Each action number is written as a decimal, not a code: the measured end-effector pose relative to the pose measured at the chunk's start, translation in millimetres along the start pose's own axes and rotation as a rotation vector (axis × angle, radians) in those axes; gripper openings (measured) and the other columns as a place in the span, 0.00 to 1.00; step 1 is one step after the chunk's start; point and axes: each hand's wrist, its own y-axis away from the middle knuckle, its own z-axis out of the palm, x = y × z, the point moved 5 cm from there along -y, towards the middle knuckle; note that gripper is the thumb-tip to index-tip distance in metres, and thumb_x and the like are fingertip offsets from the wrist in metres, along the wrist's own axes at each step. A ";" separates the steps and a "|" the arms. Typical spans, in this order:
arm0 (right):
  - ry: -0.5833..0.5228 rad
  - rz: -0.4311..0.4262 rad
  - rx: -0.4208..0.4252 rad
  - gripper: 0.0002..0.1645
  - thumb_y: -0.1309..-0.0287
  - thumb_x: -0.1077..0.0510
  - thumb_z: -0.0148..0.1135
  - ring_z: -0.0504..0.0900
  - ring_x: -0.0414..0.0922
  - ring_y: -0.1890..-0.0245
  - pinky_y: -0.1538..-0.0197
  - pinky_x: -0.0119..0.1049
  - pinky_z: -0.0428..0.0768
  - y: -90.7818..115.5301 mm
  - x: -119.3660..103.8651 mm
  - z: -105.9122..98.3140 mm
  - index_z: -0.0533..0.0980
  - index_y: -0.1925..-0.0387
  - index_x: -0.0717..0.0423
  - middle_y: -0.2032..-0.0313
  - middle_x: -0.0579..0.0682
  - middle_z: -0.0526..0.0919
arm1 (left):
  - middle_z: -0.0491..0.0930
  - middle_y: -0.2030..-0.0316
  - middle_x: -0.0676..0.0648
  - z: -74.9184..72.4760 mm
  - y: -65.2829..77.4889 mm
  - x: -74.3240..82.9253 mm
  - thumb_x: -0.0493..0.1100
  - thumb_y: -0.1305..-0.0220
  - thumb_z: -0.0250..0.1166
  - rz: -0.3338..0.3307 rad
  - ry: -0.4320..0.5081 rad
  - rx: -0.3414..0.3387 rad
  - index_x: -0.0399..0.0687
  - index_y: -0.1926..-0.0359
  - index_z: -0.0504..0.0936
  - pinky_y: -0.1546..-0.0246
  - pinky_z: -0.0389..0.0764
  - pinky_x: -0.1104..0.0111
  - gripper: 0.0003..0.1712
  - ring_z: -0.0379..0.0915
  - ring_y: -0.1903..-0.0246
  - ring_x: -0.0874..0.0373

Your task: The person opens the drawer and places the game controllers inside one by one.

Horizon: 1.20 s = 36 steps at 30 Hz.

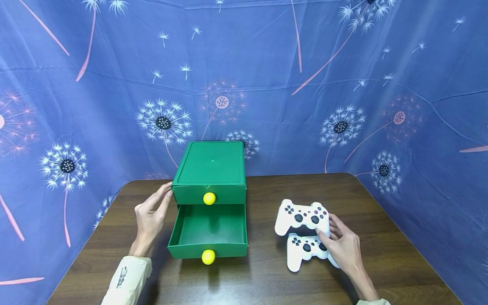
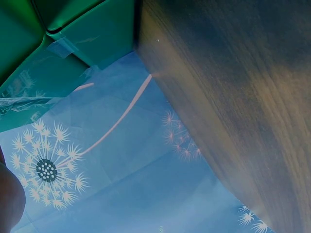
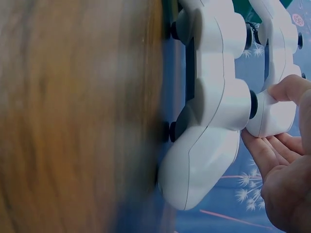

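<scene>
A green two-drawer box (image 1: 213, 163) with yellow ball knobs stands at the back of the wooden table. Its lower drawer (image 1: 207, 250) is pulled out, the green floor showing; the upper one is pushed in. My left hand (image 1: 150, 218) touches the box's upper left side with extended fingers; only a bit of that hand enters the left wrist view. Between thumb and fingers, my right hand (image 1: 345, 248) grips the right handle of a white game controller (image 1: 301, 216). Just below and nearer me is a second white game controller (image 1: 305, 250), partly covered by that hand.
Dark wooden table (image 1: 263, 284) surrounds the box and controllers. A blue cloth (image 1: 267, 118) with dandelion prints hangs behind the table and along its sides. Clear tape (image 2: 60, 48) shows on the green box in the left wrist view.
</scene>
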 end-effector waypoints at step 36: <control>-0.167 -0.006 -0.016 0.33 0.53 0.76 0.76 0.83 0.28 0.59 0.54 0.23 0.81 13.9 -40.0 14.8 0.80 0.42 0.66 0.56 0.60 0.87 | 0.86 0.58 0.29 -0.4 -3.3 7.0 0.11 0.47 0.65 0.001 0.011 0.004 0.24 0.50 0.85 0.50 0.79 0.80 0.23 0.81 0.51 0.73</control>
